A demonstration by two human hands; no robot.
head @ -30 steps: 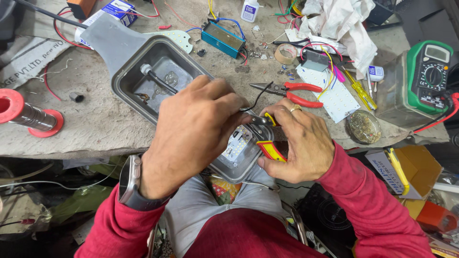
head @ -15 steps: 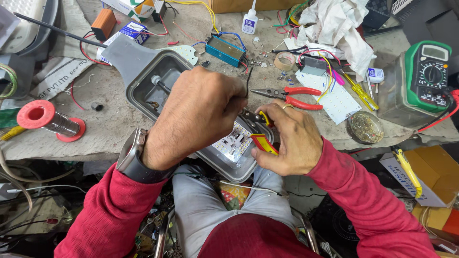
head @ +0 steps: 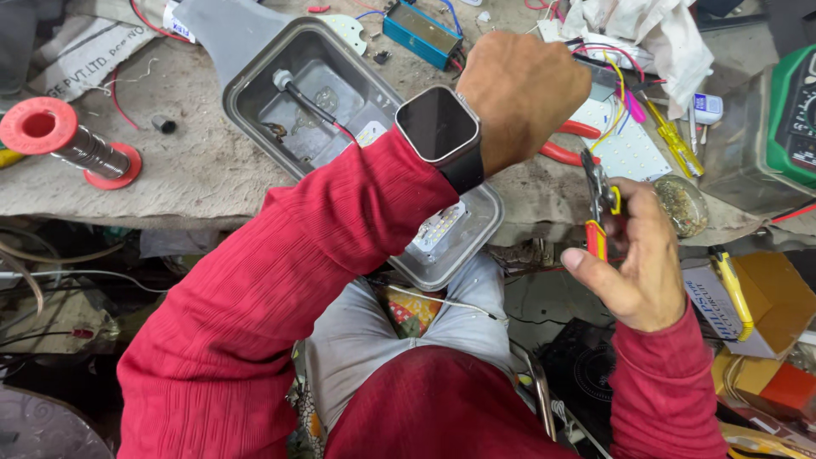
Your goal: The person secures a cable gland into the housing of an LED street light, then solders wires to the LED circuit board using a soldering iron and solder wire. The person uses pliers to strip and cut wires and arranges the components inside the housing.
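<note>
Cluttered and dusty, the grey workbench (head: pixel 170 183) is seen from above, strewn with wires and parts. A grey metal lamp housing (head: pixel 255 81) is laid across it, its open tray overhanging the near edge above the person's lap, and a white LED panel (head: pixel 438 231) is glimpsed inside, beneath the red sleeve (head: pixel 280 280). The left hand (head: pixel 523 89) is raised over the far side of the bench, closed into a loose fist; whether anything is gripped in it cannot be told. A dark smartwatch (head: pixel 439 129) is worn on that wrist. The right hand (head: pixel 642 263) is held just off the bench edge, fingers curled around small cutters (head: pixel 599 208) with red and yellow handles, the tips pointed up. Red-handled pliers (head: pixel 571 144) are lying on the bench just beside the left hand. A red spool (head: pixel 64 140) is resting at far left, and a green multimeter (head: pixel 790 119) is seen at far right.
</note>
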